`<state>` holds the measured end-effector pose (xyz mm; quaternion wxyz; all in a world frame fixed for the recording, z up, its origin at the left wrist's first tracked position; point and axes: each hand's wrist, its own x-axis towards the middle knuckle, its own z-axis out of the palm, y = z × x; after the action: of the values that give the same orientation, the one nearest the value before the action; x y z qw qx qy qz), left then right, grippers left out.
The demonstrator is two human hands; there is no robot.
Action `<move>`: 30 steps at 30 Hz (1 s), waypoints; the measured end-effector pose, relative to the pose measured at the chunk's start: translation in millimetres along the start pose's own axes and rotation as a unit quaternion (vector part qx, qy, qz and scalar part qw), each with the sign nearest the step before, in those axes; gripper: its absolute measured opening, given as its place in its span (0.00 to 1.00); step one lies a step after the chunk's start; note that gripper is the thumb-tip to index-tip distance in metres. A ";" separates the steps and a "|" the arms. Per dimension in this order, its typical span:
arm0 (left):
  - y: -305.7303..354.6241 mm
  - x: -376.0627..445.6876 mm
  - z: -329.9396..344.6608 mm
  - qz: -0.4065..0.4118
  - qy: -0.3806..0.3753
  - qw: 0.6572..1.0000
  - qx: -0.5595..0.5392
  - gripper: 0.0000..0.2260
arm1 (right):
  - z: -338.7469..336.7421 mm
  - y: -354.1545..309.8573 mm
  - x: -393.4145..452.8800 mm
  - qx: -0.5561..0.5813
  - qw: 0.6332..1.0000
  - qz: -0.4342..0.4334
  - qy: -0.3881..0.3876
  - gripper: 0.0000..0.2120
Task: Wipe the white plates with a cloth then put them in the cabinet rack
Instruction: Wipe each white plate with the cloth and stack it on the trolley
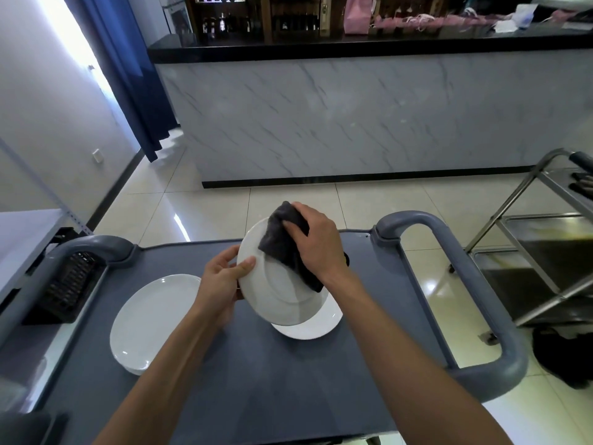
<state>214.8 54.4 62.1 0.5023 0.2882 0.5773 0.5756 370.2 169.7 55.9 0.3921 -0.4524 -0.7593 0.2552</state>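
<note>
Right now my left hand [224, 277] pinches the rim of a tilted white plate [276, 293] above the grey cart [288, 380], thumb on top. My right hand [316, 242] presses a dark cloth [282, 245] against it, fingers curled over the fabric. Another plate [324, 322] lies beneath; a stack [150, 319] sits left.

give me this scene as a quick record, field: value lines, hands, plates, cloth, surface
left hand: grips the rim of the held plate, thumb on its upturned face
right hand: presses the dark cloth on the held plate
held plate: white, tilted, lifted above the cart
plate underneath: white, flat on the cart, partly hidden by the held plate
plates at left: white, lying on the cart, apparently stacked
surface: grey cart top with grey handles
stage: wiping, no plate racked yet
</note>
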 end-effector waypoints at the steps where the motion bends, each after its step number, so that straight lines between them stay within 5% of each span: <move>1: 0.3 0.2 0.8 0.001 0.001 1.000 -0.002 0.11 | 0.8 1.6 -1.2 0.000 1.000 0.003 0.007 0.17; 10: -9.6 3.0 6.1 0.005 0.035 0.999 -0.028 0.11 | 11.5 11.3 -25.7 -0.003 0.998 0.037 0.052 0.17; 21: -13.0 11.2 10.2 0.022 0.102 0.993 -0.053 0.09 | 34.2 8.8 -67.9 -0.034 0.996 -0.074 0.026 0.22; 30: -2.2 6.8 10.0 0.046 0.085 0.994 -0.056 0.07 | 42.4 8.8 -80.6 -0.067 0.981 -0.172 0.053 0.21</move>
<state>222.2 64.0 60.0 0.4398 0.2355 0.5709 0.6521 362.3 100.8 -3.8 0.4389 -0.3536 -0.8189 0.1081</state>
